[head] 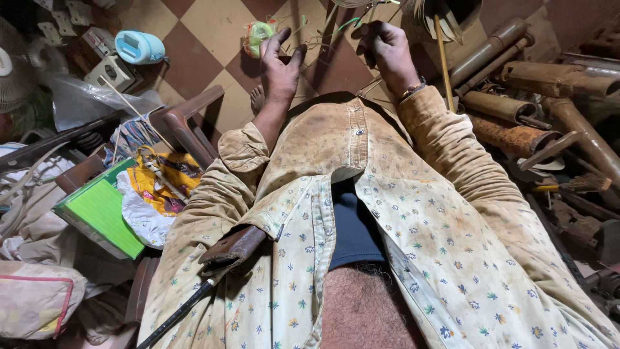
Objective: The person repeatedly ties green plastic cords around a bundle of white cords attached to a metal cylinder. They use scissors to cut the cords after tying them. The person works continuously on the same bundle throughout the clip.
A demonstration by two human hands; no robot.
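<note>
Checkered floor (213, 39) behind thin, tangled wires (323, 39)

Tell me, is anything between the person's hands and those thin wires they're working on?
Nothing visible is. The left hand rests with spread fingers right among the thin wires, and the right hand is closed around a strand beside the wooden stick. Whether the left hand grips one cannot be told.

My left hand (279, 61) and right hand (386, 50) lie ahead, side by side, among wires (323, 39) on the floor (213, 26). Pipes (516, 97) lie right — a box (100, 210) and fan (13, 74) left.
</note>
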